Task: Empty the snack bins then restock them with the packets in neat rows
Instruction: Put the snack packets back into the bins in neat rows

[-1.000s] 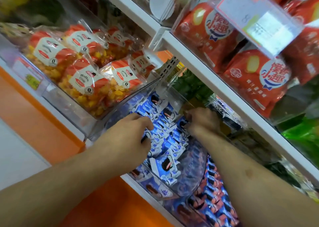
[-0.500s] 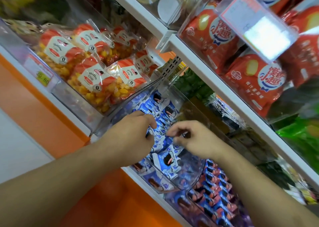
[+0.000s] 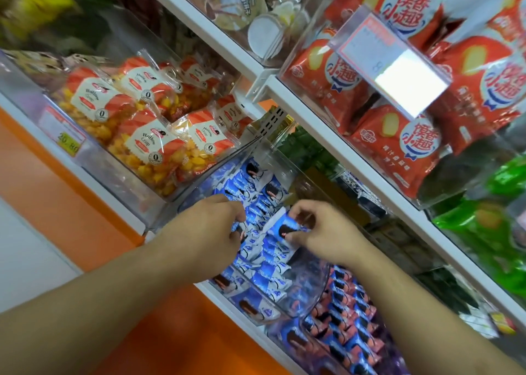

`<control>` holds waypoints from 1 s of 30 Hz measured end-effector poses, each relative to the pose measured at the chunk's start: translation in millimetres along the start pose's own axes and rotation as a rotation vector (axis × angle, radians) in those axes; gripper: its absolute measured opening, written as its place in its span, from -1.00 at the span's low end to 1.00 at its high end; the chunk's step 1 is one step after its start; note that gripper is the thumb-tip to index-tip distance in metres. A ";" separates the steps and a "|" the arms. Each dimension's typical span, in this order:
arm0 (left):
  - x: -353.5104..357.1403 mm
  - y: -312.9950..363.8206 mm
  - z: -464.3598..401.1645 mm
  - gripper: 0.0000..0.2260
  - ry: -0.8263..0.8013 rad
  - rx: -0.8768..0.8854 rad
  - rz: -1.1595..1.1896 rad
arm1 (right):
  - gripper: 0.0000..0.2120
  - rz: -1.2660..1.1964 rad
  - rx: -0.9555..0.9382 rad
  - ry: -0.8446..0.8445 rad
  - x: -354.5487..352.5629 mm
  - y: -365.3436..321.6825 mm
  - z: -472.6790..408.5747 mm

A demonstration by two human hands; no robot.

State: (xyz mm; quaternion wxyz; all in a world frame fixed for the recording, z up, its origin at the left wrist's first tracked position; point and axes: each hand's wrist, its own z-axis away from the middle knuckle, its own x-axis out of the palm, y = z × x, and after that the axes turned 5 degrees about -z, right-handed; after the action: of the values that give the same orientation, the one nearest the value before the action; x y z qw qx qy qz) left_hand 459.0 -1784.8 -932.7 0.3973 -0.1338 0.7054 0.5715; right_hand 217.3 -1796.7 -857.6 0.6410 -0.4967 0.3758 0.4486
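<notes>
- Where the view tilts, white shelves (image 3: 330, 135) cross it on a slant above an orange base panel (image 3: 94, 203), with a pale floor at the lower left.
- Clear bins line the shelves: red snack bags (image 3: 398, 144) at the upper right, Hollow Crisp bags (image 3: 148, 144) of yellow pieces at the left, green packets (image 3: 495, 226) at the far right.
- One clear snack bin (image 3: 304, 283) at centre holds blue-and-white packets (image 3: 262, 275) in rows.
- Left hand (image 3: 207, 232), fingers curled, rests among those packets; whether it grips one I cannot tell.
- Right hand (image 3: 324, 229) pinches one blue packet (image 3: 284, 226) just above the rows.
- A yellow price tag (image 3: 69, 145) sits on the left bin's front.
</notes>
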 end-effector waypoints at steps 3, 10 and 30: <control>-0.6 0.1 -0.6 -0.73 -0.013 -0.001 -0.010 | -0.75 0.022 0.026 0.159 -0.4 0.4 -12.3; 2.6 -1.1 -1.0 -0.71 0.001 0.003 -0.047 | -0.78 -0.206 0.040 0.332 29.4 -31.5 -65.4; 1.1 -9.0 -6.1 -0.78 0.023 -0.008 -0.159 | -0.46 -0.210 -0.135 0.353 54.0 -33.1 -80.5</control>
State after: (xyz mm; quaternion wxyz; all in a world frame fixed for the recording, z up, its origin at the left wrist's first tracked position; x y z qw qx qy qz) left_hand 461.5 -1792.8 -939.6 0.4328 -0.1977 0.6948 0.5393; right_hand 262.8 -1867.7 -915.8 0.5737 -0.6458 0.3974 0.3097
